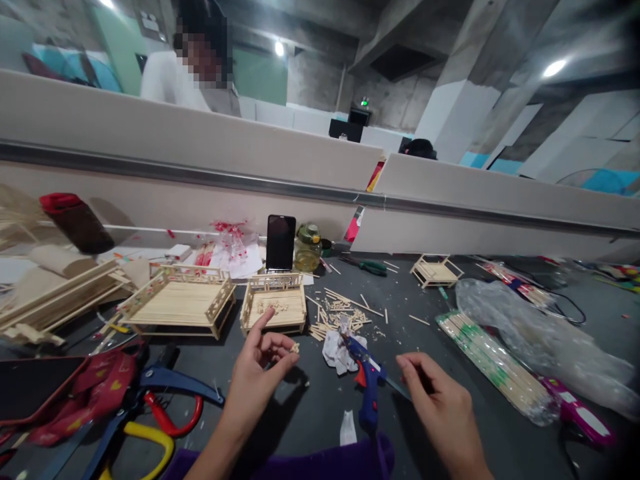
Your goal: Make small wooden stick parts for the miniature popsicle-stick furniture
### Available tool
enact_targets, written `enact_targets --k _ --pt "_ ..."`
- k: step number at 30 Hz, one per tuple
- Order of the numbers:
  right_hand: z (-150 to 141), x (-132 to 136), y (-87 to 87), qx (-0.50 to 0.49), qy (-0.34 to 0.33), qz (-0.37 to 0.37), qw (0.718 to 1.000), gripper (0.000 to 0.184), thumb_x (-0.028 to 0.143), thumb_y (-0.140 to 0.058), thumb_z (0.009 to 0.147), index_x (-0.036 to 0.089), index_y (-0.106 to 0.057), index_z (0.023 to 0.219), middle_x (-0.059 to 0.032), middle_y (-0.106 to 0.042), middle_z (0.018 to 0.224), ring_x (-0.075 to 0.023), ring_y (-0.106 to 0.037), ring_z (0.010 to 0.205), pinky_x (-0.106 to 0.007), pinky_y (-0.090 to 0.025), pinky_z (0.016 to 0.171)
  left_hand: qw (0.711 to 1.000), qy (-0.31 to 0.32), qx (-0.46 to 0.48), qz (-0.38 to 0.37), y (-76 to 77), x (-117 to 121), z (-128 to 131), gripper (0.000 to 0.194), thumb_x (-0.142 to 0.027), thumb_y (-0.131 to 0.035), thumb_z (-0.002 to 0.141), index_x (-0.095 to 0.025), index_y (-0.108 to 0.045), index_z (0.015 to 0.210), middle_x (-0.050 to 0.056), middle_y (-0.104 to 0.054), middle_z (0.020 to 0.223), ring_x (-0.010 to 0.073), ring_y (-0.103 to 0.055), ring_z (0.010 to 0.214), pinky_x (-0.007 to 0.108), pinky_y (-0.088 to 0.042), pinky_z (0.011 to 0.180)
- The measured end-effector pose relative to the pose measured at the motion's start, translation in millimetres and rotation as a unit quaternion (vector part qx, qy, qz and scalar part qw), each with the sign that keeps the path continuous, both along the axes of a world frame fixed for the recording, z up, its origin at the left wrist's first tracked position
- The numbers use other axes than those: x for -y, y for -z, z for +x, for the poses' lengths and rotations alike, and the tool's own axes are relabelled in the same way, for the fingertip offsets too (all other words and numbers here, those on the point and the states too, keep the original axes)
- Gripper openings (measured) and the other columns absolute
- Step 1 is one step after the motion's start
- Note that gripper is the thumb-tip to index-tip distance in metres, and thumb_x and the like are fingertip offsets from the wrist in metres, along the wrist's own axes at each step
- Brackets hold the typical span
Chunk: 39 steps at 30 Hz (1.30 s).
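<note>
Small wooden piece [295, 347]: near the frame's centre, in the left hand's fingertips.
Left hand [260, 367]: pinching that piece, index finger raised.
Right hand [443, 397]: lower right, fingers curled — whether it grips anything, I cannot tell.
Glue gun [371, 387]: between the hands, nozzle at crumpled paper [336, 353].
Miniature bench [297, 300]: centre, bits on its seat.
Phone [281, 243]: standing behind the bench — screen dark.

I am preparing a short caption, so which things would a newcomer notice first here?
Probably the blue glue gun comes first, between the left hand, which pinches a tiny pale piece, and the right hand. The red handle and yellow handle at lower left follow, then a wooden model just beyond the left hand.
</note>
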State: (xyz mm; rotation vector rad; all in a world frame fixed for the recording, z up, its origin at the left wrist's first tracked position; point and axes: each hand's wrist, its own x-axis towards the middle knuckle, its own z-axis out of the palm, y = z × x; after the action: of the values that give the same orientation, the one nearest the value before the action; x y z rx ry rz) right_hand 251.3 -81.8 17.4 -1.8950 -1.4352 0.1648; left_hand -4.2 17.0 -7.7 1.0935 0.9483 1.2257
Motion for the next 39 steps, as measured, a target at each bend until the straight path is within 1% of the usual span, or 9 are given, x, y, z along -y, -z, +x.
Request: enact_targets --k 3,6,9,14,20,27,31,35,39 --pt "2.5 -4.1 -0.6 0.01 -0.013 -0.006 1.0 0.031 0.049 -0.05 0.09 0.024 -0.066 0.082 0.0013 -0.064 0.065 -0.0136 -0.059 0.054 -0.02 -0.044 0.053 0.998 0.021 0.041 -0.048 -4.4 0.2 -2.5 0.091 -0.021 -0.08 0.066 -0.02 -0.032 0.144 0.0 -0.065 0.08 0.013 -0.056 0.07 0.024 -0.044 0.067" --pt "-7.9 -11.3 -6.1 -0.023 -0.021 -0.001 1.0 0.029 0.047 -0.052 0.089 0.024 -0.067 0.082 0.0008 -0.065 0.068 -0.0139 -0.059 0.057 -0.02 -0.045 0.054 0.983 0.087 0.121 -0.105 -9.5 2.2 -6.7 0.091 -0.02 -0.082 0.064 -0.022 -0.036 0.143 -0.001 -0.063 0.077 0.0115 -0.053 0.067 0.023 -0.043 0.065" --pt "-33.2 -24.1 -14.9 -0.095 -0.049 0.019 0.994 0.024 0.043 -0.055 0.089 0.023 -0.067 0.085 -0.0001 -0.066 0.073 -0.0141 -0.06 0.062 -0.02 -0.047 0.056 0.95 0.162 0.22 -0.15 -12.7 6.1 -10.5 0.091 -0.022 -0.083 0.062 -0.022 -0.039 0.142 -0.002 -0.059 0.072 0.0103 -0.049 0.061 0.024 -0.043 0.062" --pt "-77.4 -50.7 -25.1 -0.166 -0.148 0.028 0.974 0.019 0.033 -0.053 0.091 0.023 -0.068 0.09 -0.0018 -0.067 0.082 -0.0143 -0.06 0.067 -0.022 -0.047 0.059 0.905 0.226 0.317 -0.172 -13.7 11.9 -12.3 0.091 -0.026 -0.086 0.059 -0.018 -0.045 0.14 -0.003 -0.054 0.068 0.0097 -0.044 0.057 0.026 -0.043 0.058" --pt "-96.9 -69.4 -24.5 -0.194 -0.142 0.043 0.97 0.017 0.029 -0.054 0.089 0.023 -0.069 0.094 -0.0018 -0.068 0.086 -0.0144 -0.062 0.071 -0.023 -0.049 0.061 0.898 0.247 0.321 -0.171 -11.2 14.3 -10.9 0.094 -0.028 -0.088 0.053 -0.015 -0.049 0.137 -0.003 -0.055 0.063 0.0097 -0.039 0.053 0.026 -0.042 0.054" --pt "-106.1 -62.8 -26.1 -0.184 -0.169 0.021 0.968 0.012 0.03 -0.061 0.087 0.023 -0.069 0.092 -0.0002 -0.066 0.083 -0.0133 -0.061 0.071 -0.022 -0.047 0.063 0.9 0.317 0.249 -0.163 -5.4 18.3 -11.7 0.101 -0.036 -0.091 0.046 -0.02 -0.05 0.136 -0.002 -0.058 0.06 0.0127 -0.048 0.054 0.025 -0.038 0.054" --pt "-85.4 -50.4 -31.7 -0.151 -0.19 0.032 0.97 0.016 0.027 -0.054 0.091 0.024 -0.069 0.095 -0.0014 -0.068 0.088 -0.0146 -0.063 0.08 -0.024 -0.048 0.071 0.902 0.324 0.224 -0.179 -3.6 19.6 -11.7 0.107 -0.038 -0.092 0.042 -0.02 -0.048 0.138 -0.001 -0.058 0.058 0.0124 -0.048 0.053 0.024 -0.033 0.053" --pt "-27.1 -49.5 -34.8 -0.075 -0.087 0.02 0.993 0.021 0.032 -0.05 0.092 0.023 -0.068 0.091 -0.0036 -0.069 0.089 -0.0178 -0.063 0.082 -0.027 -0.047 0.073 0.926 0.276 0.187 -0.179 -5.2 14.6 -9.8 0.103 -0.036 -0.09 0.047 -0.022 -0.046 0.139 -0.001 -0.059 0.063 0.0124 -0.047 0.055 0.024 -0.034 0.055" --pt "35.2 -73.3 -21.9 0.036 -0.031 -0.082 0.995 0.02 0.031 -0.049 0.088 0.022 -0.066 0.089 -0.0029 -0.069 0.086 -0.0175 -0.061 0.071 -0.027 -0.043 0.066 0.96 0.193 0.115 -0.167 -10.0 7.1 -4.8 0.084 -0.034 -0.086 0.054 -0.024 -0.053 0.131 -0.001 -0.059 0.067 0.0134 -0.048 0.06 0.025 -0.036 0.058"
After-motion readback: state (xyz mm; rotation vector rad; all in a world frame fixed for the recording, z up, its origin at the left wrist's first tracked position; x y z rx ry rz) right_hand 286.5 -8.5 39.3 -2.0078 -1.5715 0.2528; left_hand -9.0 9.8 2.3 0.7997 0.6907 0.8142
